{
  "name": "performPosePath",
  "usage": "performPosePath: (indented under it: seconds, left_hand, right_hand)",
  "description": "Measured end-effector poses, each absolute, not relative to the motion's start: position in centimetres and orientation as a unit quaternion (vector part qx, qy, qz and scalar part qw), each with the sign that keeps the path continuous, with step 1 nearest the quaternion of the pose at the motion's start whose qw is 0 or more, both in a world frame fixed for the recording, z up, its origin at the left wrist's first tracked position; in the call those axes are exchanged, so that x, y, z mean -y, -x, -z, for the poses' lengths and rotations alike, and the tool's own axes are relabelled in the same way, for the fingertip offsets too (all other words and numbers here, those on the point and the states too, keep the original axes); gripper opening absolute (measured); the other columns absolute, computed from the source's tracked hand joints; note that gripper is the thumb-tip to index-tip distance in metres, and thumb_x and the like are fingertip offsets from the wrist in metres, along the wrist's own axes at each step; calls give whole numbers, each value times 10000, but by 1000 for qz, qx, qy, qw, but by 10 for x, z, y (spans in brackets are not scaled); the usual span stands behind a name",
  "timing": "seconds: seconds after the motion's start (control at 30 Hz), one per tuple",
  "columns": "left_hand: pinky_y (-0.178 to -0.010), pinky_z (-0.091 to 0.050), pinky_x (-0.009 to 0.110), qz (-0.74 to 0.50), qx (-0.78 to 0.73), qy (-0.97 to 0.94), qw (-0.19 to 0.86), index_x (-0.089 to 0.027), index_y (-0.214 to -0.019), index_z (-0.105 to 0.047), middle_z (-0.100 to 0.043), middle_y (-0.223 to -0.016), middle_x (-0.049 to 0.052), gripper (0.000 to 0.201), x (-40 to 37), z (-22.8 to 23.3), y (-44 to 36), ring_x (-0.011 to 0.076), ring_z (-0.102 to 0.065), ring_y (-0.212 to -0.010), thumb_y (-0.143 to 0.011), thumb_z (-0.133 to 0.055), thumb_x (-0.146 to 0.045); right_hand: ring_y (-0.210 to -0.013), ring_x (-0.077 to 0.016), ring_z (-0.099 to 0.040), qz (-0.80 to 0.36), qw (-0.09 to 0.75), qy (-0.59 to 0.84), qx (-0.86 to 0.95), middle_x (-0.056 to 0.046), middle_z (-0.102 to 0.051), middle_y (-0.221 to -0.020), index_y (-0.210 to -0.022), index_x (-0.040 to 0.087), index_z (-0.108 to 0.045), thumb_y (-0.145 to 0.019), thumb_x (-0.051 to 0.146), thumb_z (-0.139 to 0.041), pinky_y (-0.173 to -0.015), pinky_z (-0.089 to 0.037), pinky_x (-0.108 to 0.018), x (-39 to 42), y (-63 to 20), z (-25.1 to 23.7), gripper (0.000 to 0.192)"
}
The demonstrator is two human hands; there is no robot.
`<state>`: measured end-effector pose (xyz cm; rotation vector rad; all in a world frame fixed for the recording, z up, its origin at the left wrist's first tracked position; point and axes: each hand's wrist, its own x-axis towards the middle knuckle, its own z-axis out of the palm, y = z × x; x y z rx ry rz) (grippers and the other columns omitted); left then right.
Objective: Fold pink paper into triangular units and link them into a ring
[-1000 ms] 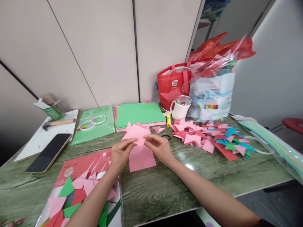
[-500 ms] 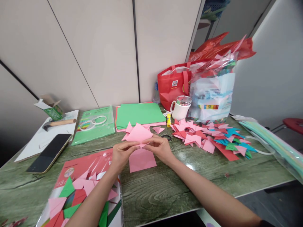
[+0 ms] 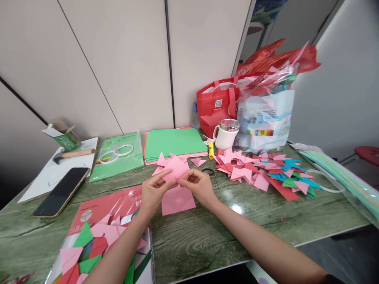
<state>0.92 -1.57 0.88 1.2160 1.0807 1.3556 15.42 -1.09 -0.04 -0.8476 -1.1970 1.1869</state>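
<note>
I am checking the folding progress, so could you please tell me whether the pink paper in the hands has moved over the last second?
Yes. The pink paper has turned and tucked slightly lower, toward the flat pink sheet.

The phone (image 3: pixel 60 191) lies left of the paper stack (image 3: pixel 174 144), the mug (image 3: pixel 225 135) to its right

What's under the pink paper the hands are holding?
Under the folded pink paper, pinched by the left hand and right hand, a flat pink sheet lies on the green table. Its top edge is covered.
</note>
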Motion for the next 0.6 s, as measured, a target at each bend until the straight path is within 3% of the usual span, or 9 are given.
performPosePath:
  seconds: [0.23, 0.6]
  left_hand:
    - [-731, -548, 360, -556, -452, -501, 486, -128, -742, -681, -687, -719, 47, 190, 15, -7, -10, 187, -653, -677, -604, -719, -254]
    - [-692, -564, 349, -572, -445, -476, 497, -141, -709, -644, -686, -655, 18, 167, 17, -9, -16, 193, -669, -648, -587, -727, -218]
  right_hand:
    - [-575, -128, -568, -500, 584, 378, 516, -8, -604, -599, -652, 154, -602, -653, 288, -679, -577, -469, -253, 12, -153, 0, 154]
    - [-560, -128, -577, -481, 609, 388, 497, 9, -575, -614, -701, 169, -537, -614, 304, -710, -538, -476, -245, 13, -151, 5, 235]
